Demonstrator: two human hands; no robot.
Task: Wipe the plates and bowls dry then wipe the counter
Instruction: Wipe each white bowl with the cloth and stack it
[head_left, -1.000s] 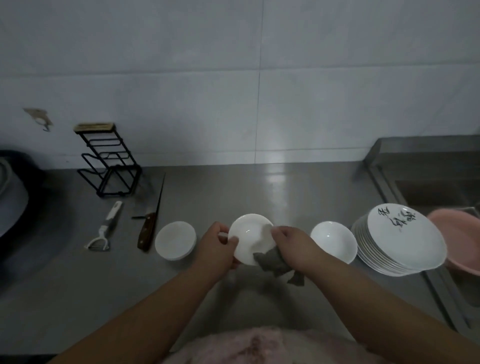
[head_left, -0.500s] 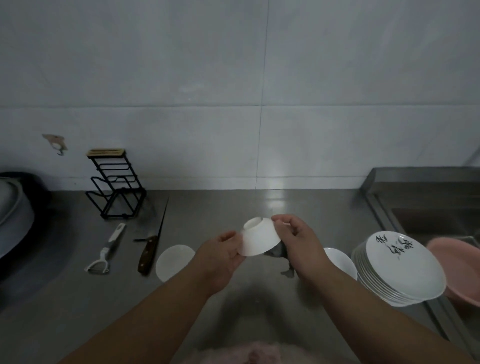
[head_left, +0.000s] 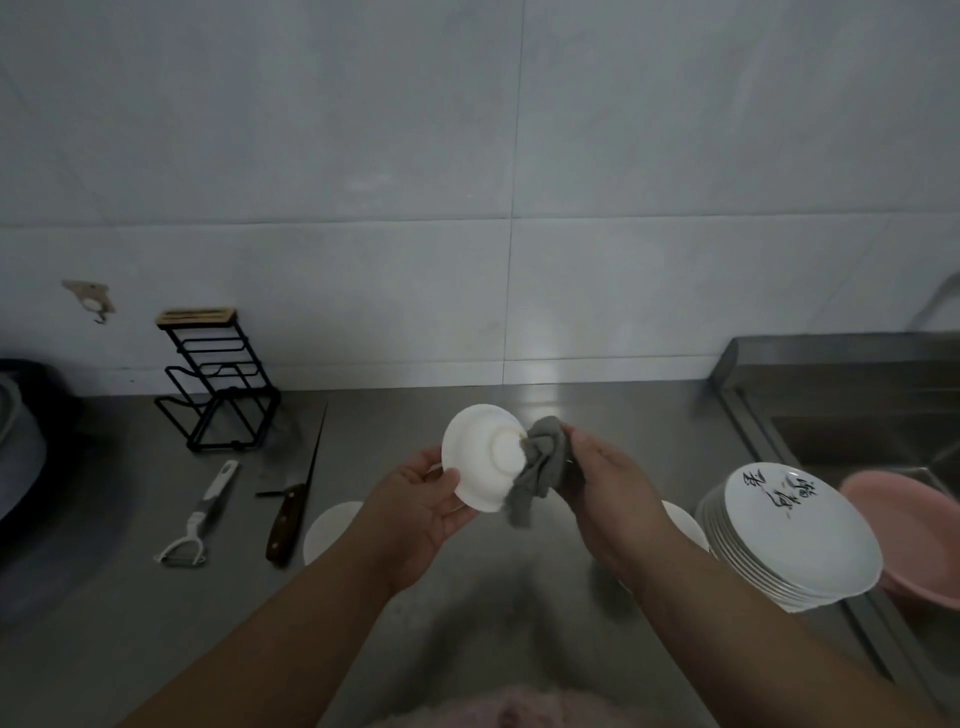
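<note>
Small white ceramic bowl (head_left: 482, 457) held up over the steel counter (head_left: 130, 613), underside toward me.

I see my left hand (head_left: 415, 512) pinching its lower rim, thumb on the near face, fingers curled behind. My right hand (head_left: 605, 486) has its fingers closed round a crumpled grey cloth (head_left: 537, 467), pressing it against the bowl's base.

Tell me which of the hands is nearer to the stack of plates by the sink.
Right. The right hand, gripping the gray cloth, is just left of the stack of plates; the left hand, holding the small white bowl, is farther left.
</note>
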